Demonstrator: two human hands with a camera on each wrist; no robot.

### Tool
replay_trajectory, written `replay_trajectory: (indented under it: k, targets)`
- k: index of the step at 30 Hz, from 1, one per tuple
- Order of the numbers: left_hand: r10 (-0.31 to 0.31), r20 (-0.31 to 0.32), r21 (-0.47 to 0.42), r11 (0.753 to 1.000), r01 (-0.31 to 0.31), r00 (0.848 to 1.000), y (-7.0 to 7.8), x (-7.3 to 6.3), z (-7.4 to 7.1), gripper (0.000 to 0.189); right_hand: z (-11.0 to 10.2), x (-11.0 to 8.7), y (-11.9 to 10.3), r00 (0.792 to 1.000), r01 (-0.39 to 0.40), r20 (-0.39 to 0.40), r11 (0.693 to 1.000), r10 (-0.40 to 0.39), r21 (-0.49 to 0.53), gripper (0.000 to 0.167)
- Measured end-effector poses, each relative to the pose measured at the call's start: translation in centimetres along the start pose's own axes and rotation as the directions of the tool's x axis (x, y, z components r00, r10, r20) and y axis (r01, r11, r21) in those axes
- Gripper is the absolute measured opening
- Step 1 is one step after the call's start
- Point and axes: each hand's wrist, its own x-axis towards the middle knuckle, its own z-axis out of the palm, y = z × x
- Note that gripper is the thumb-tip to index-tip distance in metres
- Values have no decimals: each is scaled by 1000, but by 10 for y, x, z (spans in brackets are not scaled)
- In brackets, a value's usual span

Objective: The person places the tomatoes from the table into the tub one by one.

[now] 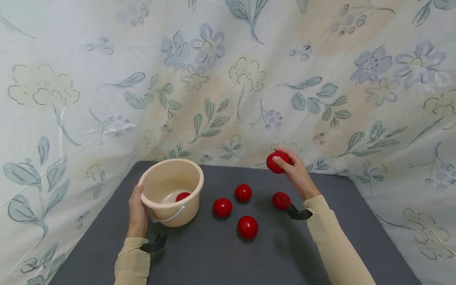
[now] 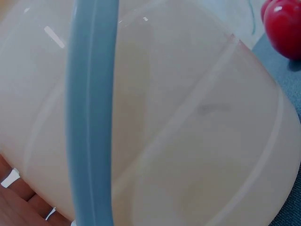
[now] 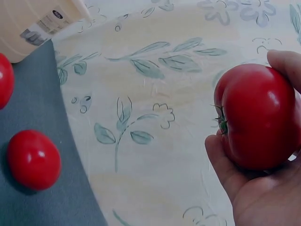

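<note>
My right hand holds a red tomato up above the far part of the table, thumb on one side and fingers on the other. Its green stem faces left in the right wrist view. At the left, my left hand grips the side of a cream bucket near the rim. In the left wrist view its fingers lie against the bucket wall. Inside the bucket part of a red tomato shows. A pale blue handle hangs down the bucket's near side.
Several more tomatoes lie on the dark grey table between the hands; one tomato is under the right forearm, another nearest me. A flower-printed cloth hangs behind and beside the table.
</note>
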Motion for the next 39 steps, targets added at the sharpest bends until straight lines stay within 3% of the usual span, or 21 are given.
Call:
replay_trajectory:
  k: [13,39]
  targets:
    - [-7,-8,0,1000,7,1000,-1,2,1,53,21,22,-18,1000,8,12,999,-7,-38,60]
    - [3,-14,-6,1000,-3,1000,-1,3,1,53,95,45,-45,981,100,159,994,-108,53,52]
